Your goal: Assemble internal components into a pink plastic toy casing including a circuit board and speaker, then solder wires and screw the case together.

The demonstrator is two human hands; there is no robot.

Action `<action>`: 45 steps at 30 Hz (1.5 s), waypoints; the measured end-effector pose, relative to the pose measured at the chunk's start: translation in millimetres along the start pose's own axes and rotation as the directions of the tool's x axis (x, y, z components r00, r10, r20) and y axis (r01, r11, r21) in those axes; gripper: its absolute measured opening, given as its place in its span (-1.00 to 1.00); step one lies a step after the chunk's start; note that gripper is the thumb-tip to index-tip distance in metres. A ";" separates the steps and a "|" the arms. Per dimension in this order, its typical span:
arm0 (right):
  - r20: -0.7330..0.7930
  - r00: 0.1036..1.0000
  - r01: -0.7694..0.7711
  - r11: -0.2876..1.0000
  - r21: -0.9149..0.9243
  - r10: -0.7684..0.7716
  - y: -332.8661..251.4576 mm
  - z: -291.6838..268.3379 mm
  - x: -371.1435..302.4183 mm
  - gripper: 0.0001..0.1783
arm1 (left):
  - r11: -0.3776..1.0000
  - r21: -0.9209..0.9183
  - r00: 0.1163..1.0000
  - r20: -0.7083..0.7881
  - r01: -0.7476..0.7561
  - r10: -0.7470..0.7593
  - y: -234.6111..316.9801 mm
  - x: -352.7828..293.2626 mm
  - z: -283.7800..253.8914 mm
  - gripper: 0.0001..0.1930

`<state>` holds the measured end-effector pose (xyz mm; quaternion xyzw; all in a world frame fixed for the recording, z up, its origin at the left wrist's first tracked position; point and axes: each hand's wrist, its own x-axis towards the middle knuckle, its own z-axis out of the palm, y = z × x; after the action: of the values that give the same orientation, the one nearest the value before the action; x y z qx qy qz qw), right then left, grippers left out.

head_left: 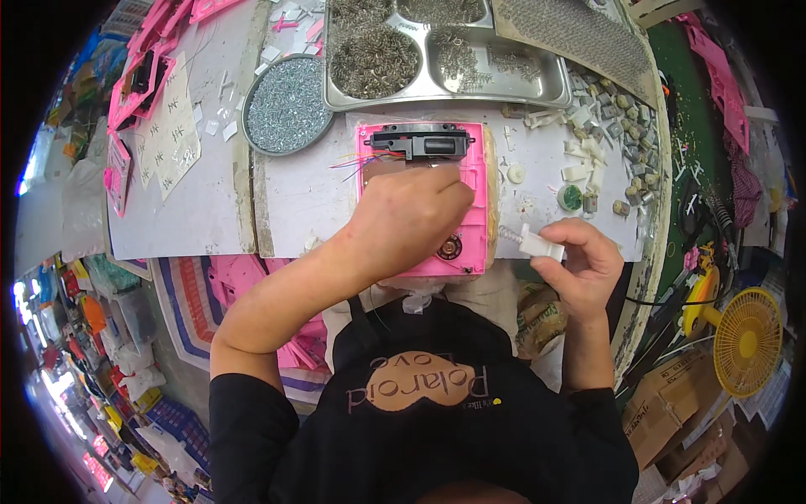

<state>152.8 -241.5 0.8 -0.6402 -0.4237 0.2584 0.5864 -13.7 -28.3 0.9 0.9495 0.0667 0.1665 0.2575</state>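
Nearest, the right hand (pixel 588 265) is raised by the bench (pixel 306 202), its grip clamped on a white plastic part (pixel 541 245) between thumb and fingertips, a ridged end pointing left. A little farther in, the left hand (pixel 416 210) bends over a pink casing (pixel 477 185); its fingertips are hidden, so I cannot tell whether that grip is apart, together or clamped on something. The casing lies at the bench's near edge, a round dark part (pixel 450 247) showing beside the left wrist. Beyond the knuckles, a black part (pixel 420 142) spans the casing's far end, thin coloured wires (pixel 357 160) at its left. Loose white pieces (pixel 594 149) lie to the right. Farthest, a round dish (pixel 288 154) stands just beside a metal compartment tray (pixel 470 102)
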 end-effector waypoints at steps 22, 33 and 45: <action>0.472 0.756 0.625 0.715 -0.314 -0.454 10.2 37.5 73.2 -0.60 | 0.884 -0.443 0.936 -0.226 0.148 -0.270 -11.2 -25.9 5.7 -0.90; 0.400 0.861 0.478 0.765 -0.431 -0.313 11.7 55.2 57.1 -0.74 | 0.954 -0.256 0.979 -0.165 -0.158 0.118 -16.1 -29.0 -3.8 -0.67; 0.047 0.994 0.081 0.350 -0.933 -0.103 30.5 -105.4 105.2 -0.79 | 0.968 -0.156 0.980 -0.017 -0.199 0.198 -11.7 -27.4 -5.2 -0.66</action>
<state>300.8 -207.1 7.5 -0.8374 -0.5248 -0.0673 0.1371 -41.7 -21.6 -8.6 0.9280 -0.0419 0.1968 0.3135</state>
